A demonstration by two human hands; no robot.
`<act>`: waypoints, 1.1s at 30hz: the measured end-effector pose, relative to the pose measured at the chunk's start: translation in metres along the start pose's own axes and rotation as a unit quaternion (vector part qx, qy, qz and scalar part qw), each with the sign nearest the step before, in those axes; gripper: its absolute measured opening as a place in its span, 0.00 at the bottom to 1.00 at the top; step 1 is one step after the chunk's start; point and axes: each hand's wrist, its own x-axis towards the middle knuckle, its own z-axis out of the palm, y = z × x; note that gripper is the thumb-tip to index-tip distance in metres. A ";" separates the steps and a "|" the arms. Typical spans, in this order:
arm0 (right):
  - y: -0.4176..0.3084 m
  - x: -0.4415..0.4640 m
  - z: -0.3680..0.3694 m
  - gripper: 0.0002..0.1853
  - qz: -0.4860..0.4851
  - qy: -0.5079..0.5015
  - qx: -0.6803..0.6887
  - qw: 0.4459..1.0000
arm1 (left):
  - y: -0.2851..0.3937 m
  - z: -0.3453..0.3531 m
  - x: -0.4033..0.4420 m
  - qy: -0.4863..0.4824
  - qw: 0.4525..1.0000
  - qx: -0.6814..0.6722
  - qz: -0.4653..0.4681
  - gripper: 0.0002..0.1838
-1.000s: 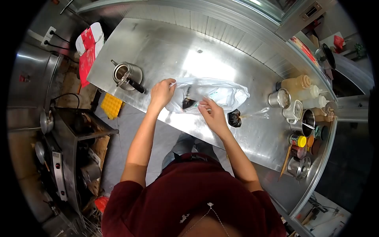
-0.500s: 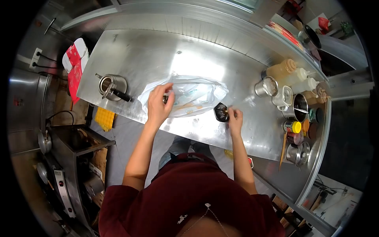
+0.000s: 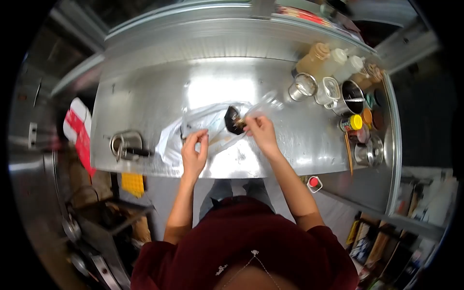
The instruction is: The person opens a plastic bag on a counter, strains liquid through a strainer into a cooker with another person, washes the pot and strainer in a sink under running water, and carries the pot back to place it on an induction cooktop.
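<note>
A white translucent plastic bag (image 3: 169,143) lies spread on the steel counter in front of me. My left hand (image 3: 195,151) is at its near left part, fingers curled and thumb close to them, apparently gripping the bag's film. Between my right thumb and fingers (image 3: 261,131) is a small black packet (image 3: 232,120), shiny, with brownish-gold bits on its face; its exact kind is unclear. It hangs over the right part of the bag. A clear, blurred piece of plastic (image 3: 271,102) stands up just beyond my right hand.
A steel pot (image 3: 126,144) with a black handle stands left on the counter (image 3: 145,87). Along the right side are squeeze bottles (image 3: 333,61), a metal cup (image 3: 303,87), a dark pot (image 3: 351,92), a yellow-lidded jar (image 3: 355,123) and chopsticks (image 3: 349,152).
My right hand has carried the black packet left and away from me, from beside the bag to over it. My left fingers have drawn closer together. The camera view has shifted.
</note>
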 end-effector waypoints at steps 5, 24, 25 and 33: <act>0.023 -0.090 -0.012 0.10 0.009 0.113 0.033 0.993 | -0.012 0.012 0.004 -0.151 0.988 -0.034 0.018 0.08; 0.269 -0.805 0.141 0.09 0.204 0.872 0.011 0.444 | 0.226 0.095 -0.544 -0.805 0.439 -0.321 0.238 0.07; 0.283 -0.845 0.161 0.08 0.185 0.889 0.054 0.415 | 0.237 0.077 -0.587 -0.816 0.398 -0.325 0.265 0.07; 0.337 -1.092 0.141 0.08 0.078 0.934 0.161 0.308 | 0.282 0.056 -0.806 -0.856 0.308 -0.276 0.312 0.09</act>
